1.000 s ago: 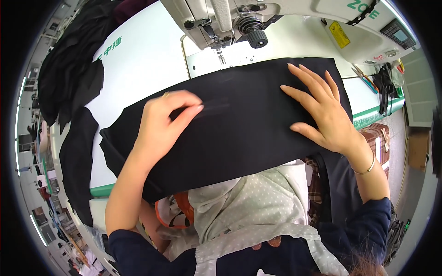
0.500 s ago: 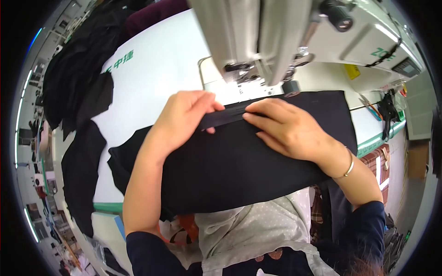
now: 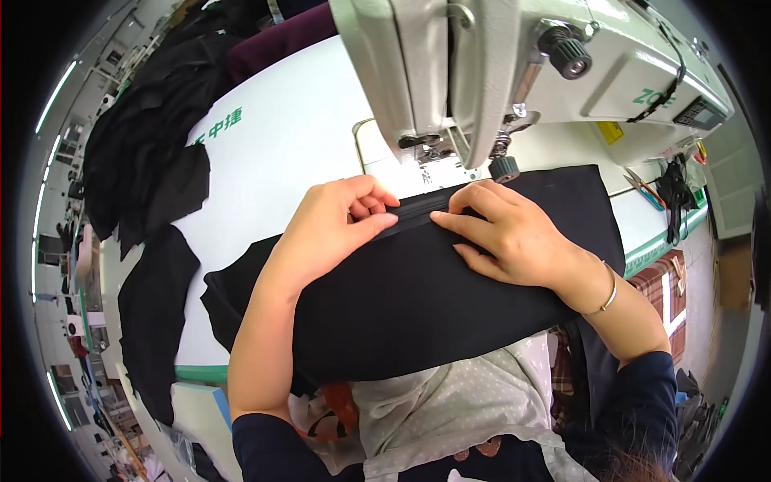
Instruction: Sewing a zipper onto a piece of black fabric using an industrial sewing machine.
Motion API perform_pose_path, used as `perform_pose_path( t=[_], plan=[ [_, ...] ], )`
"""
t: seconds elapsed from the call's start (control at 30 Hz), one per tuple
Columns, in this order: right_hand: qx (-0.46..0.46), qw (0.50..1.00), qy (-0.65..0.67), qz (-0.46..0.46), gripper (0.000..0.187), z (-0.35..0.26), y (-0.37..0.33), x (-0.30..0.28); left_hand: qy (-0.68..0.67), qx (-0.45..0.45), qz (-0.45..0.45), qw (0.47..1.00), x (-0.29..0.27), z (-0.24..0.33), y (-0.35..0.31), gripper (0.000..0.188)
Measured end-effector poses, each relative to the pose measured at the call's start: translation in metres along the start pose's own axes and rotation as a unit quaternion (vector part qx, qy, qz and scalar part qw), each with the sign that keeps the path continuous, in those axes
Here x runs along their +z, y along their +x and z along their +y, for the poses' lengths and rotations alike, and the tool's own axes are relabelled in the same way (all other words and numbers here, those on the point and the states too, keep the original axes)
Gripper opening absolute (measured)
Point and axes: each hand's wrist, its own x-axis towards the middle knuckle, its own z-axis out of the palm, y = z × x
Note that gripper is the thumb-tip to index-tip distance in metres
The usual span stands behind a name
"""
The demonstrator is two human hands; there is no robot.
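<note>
My left hand (image 3: pixel 331 223) curls at the strip (image 3: pixel 419 210), pinch unclear; my right hand (image 3: pixel 510 233), fingers loosely spread, rests fingertips on it. Strip's laid on the cloth (image 3: pixel 418 313), near the machine (image 3: pixel 389 64); stitched or unstitched, I can't tell.

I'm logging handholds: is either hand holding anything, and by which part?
The left hand is at the left part of the black strip; whether it is pinched cannot be told. The right hand rests at its right part.
</note>
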Motion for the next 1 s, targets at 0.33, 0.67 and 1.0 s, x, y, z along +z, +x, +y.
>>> perform_pose_path(
  t=[0.33, 0.67, 1.0],
  plan=[
    [-0.004, 1.000, -0.001, 0.015, 0.034, 0.000, 0.003, 0.004, 0.045, 0.043, 0.005, 0.998, -0.004, -0.001, -0.004, 0.013],
    [0.000, 0.999, 0.004, 0.036, 0.026, 0.004, 0.002, 0.002, -0.189, -0.030, 0.136, 0.972, -0.062, -0.037, 0.005, 0.016],
    [-0.001, 1.000, -0.002, 0.027, 0.026, 0.004, 0.000, 0.000, 0.162, 0.123, 0.146, 0.968, -0.064, -0.031, -0.004, 0.021]
  ],
)
